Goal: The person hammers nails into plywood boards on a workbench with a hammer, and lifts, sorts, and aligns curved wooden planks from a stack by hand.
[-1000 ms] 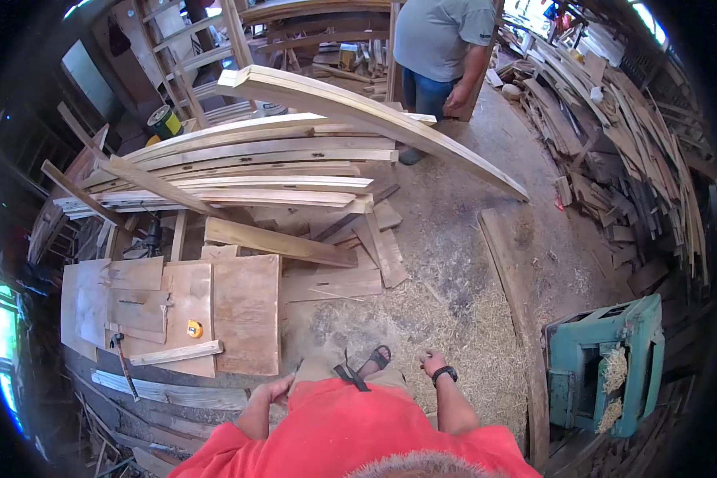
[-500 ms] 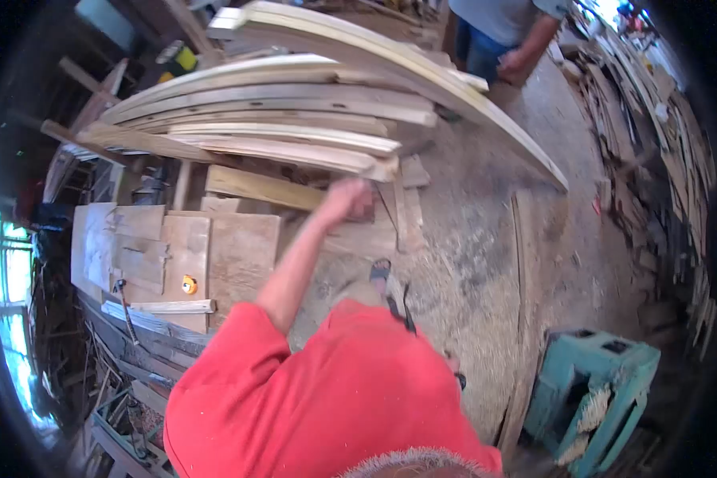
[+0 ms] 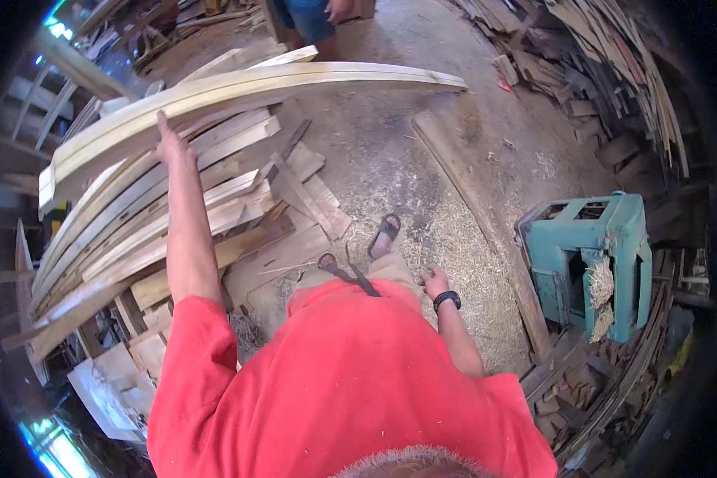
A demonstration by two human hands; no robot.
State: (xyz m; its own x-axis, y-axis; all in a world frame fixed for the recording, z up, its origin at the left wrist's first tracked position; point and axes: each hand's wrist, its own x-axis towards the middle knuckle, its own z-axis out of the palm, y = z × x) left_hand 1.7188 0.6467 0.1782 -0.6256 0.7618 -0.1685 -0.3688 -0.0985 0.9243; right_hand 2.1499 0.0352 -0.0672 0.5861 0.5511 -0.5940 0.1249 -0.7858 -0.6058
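Observation:
My left hand point(image 3: 173, 146) is raised to a long pale wooden board point(image 3: 263, 80), with one digit laid on its near face and the others partly hidden along its lower edge. The board lies aslant over a stack of several pale, curved planks point(image 3: 175, 191), and its far right end juts out past them. Low beside my body is my right hand point(image 3: 434, 280), wearing a dark wristband point(image 3: 447, 300). Its fingers are loosely bent and slightly apart, and I see nothing in them.
A teal machine housing point(image 3: 585, 267) stands at the right, with shavings clinging to it. A long beam point(image 3: 486, 231) lies on the shavings-strewn floor. Scrap wood point(image 3: 613, 72) is piled at the back right. Another person point(image 3: 307, 20) stands beyond the board.
My left hand has moved from over the near planks up to the long board. My right hand has come into fuller view. The camera view has turned, shifting the stack left.

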